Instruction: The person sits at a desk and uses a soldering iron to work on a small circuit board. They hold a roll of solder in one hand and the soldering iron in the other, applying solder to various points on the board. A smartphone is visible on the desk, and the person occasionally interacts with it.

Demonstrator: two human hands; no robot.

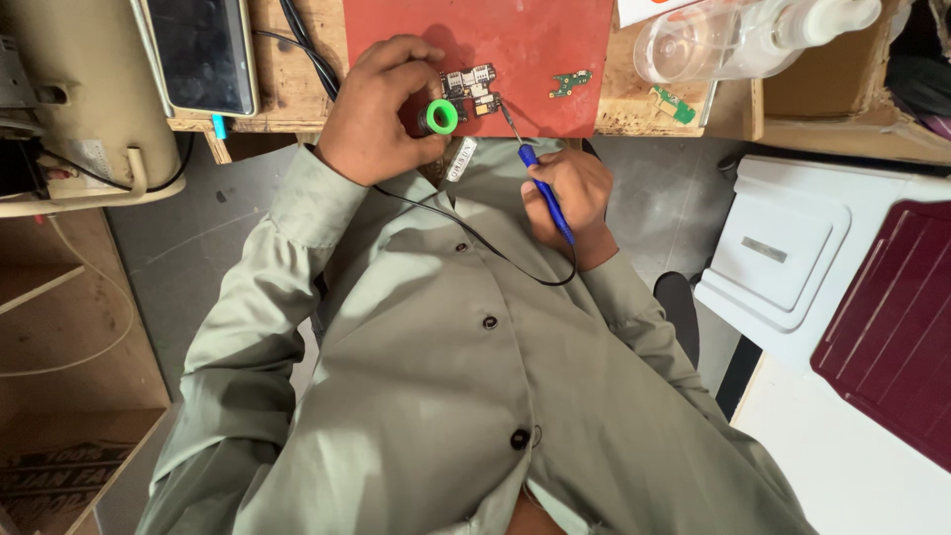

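My left hand (376, 109) grips a small green spool (442, 117) at the near edge of a red mat (535, 50). Beside the spool, on the mat, lies a small circuit board (472, 87). My right hand (570, 198) holds a blue-handled soldering iron (543, 190) like a pen, its metal tip touching the board's right corner. A black cable (466, 233) runs from the iron across my grey-green shirt and up past my left hand.
Two small green boards (571, 82) (674, 104) lie to the right on the mat and wooden bench (287, 89). A clear plastic bottle (733, 35) lies at the back right. A dark tablet (203, 54) and beige machine (69, 99) stand left. A white case (783, 253) and maroon lid (897, 327) sit right.
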